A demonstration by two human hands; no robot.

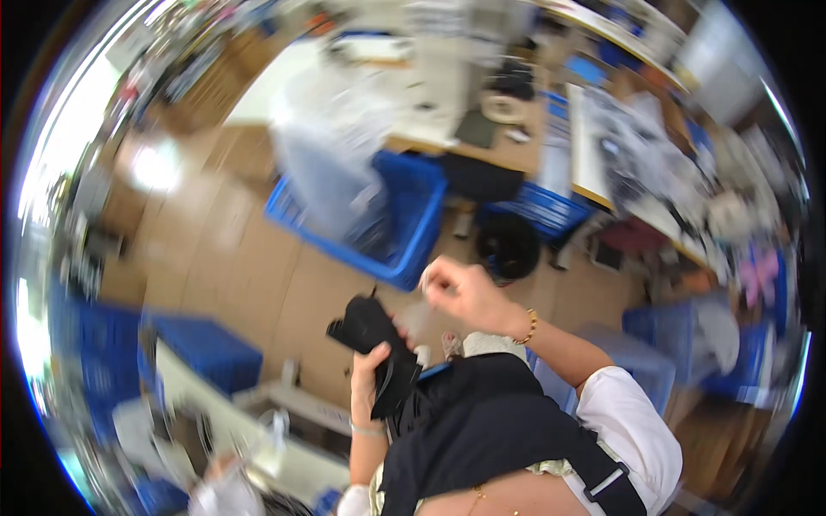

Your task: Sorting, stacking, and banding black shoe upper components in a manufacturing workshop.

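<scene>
My left hand point(366, 368) is closed round a black folded fabric piece point(376, 331), thumb on top, in front of my body. The piece has a notched far end, and its exact kind cannot be made out. To the right and a little farther off, my right hand point(469, 297) is raised with its fingers curled together in a pinch. Whatever lies between those fingertips is too small and blurred to name. Beyond both hands, a blue plastic crate point(413, 273) on the floor holds a large clear plastic bag point(331, 172) with dark contents.
A white worktable point(258, 95) stands behind the crate, with a tape roll point(503, 108) on it. Beside the crate is a black round bin point(508, 248). Blue crates point(202, 353) and a sewing-machine table point(301, 430) are at the near left. Plastic-wrapped goods point(641, 142) cover the right table.
</scene>
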